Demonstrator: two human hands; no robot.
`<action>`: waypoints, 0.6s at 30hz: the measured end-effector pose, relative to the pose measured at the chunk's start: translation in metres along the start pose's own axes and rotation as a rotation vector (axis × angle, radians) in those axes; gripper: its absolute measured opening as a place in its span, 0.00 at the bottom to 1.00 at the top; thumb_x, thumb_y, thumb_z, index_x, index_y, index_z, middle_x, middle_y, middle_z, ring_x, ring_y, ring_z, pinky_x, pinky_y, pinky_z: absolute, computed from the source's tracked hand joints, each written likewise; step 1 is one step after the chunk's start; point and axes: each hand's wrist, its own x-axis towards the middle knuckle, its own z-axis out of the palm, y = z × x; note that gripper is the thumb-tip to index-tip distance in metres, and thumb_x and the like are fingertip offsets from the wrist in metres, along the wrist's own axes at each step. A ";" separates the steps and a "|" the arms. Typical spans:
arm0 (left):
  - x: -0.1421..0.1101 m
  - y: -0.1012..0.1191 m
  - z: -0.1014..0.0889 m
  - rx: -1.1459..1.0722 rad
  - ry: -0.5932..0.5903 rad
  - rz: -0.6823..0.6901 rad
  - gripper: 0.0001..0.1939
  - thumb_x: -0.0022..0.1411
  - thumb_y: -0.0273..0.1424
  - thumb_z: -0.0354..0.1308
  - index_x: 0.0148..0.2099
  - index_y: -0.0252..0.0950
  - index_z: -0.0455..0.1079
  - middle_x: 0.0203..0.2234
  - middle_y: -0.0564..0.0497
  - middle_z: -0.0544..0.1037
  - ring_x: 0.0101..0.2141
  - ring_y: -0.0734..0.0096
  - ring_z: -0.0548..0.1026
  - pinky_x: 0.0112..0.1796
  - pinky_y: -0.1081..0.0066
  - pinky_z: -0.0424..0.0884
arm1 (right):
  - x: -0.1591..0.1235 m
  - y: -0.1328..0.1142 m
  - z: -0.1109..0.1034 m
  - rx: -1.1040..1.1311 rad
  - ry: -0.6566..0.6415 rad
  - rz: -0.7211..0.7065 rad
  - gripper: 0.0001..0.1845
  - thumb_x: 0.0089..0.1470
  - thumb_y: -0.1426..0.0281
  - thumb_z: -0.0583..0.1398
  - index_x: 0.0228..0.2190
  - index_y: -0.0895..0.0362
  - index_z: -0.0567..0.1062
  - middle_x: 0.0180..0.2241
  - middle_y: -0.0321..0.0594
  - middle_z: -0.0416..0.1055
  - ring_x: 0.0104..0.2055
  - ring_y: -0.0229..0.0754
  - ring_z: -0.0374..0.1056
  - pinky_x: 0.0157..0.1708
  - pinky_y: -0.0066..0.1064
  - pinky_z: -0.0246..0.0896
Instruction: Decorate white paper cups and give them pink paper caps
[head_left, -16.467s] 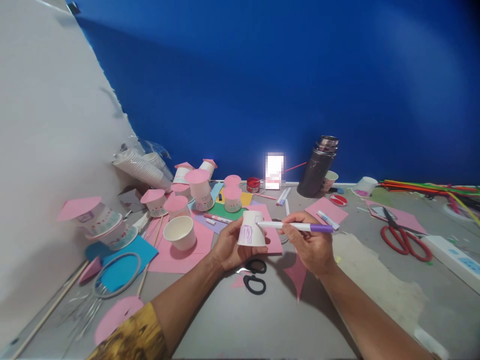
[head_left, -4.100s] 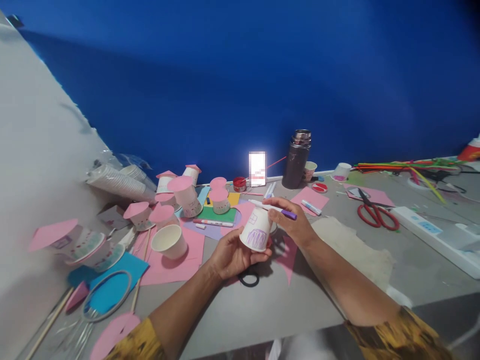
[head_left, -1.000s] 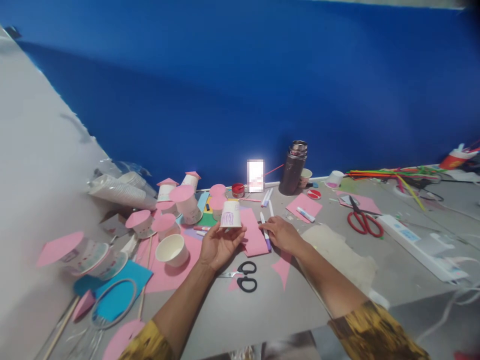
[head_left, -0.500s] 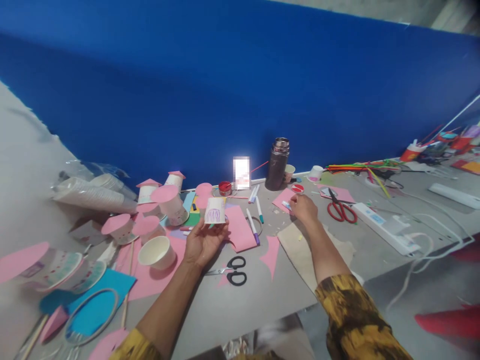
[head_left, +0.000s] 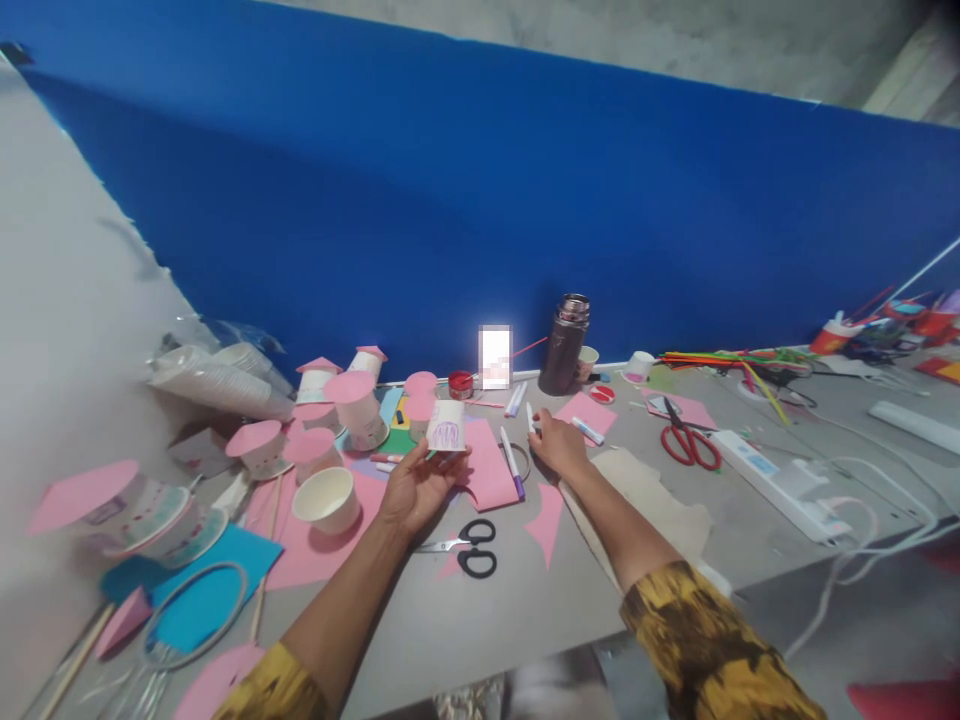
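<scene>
Paper cup upside down in the left hand

A craft workspace, judging by the scissors, markers, pink paper and decorated cups.

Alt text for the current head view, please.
Left hand holds an upside-down, purple-marked white paper cup; right hand covers one end of a slim white marker. Black-handled metal scissors lie on the grey table.

Purple scribbles mark the white cup, and the sleeve is mottled yellow-brown.
</scene>
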 end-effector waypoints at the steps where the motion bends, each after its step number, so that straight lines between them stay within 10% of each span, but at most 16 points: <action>1: 0.000 0.000 0.000 0.002 -0.008 -0.008 0.19 0.68 0.28 0.54 0.59 0.26 0.69 0.37 0.34 0.82 0.43 0.46 0.83 0.42 0.55 0.81 | -0.001 -0.001 0.000 -0.003 0.001 -0.007 0.19 0.64 0.65 0.58 0.56 0.55 0.69 0.43 0.48 0.81 0.47 0.51 0.77 0.44 0.35 0.61; 18: -0.009 0.001 0.007 -0.037 -0.055 -0.036 0.09 0.61 0.26 0.56 0.44 0.31 0.71 0.35 0.38 0.80 0.42 0.47 0.83 0.43 0.55 0.80 | -0.010 0.011 -0.018 0.675 0.065 -0.145 0.25 0.59 0.67 0.52 0.54 0.58 0.75 0.38 0.44 0.78 0.33 0.42 0.73 0.31 0.31 0.68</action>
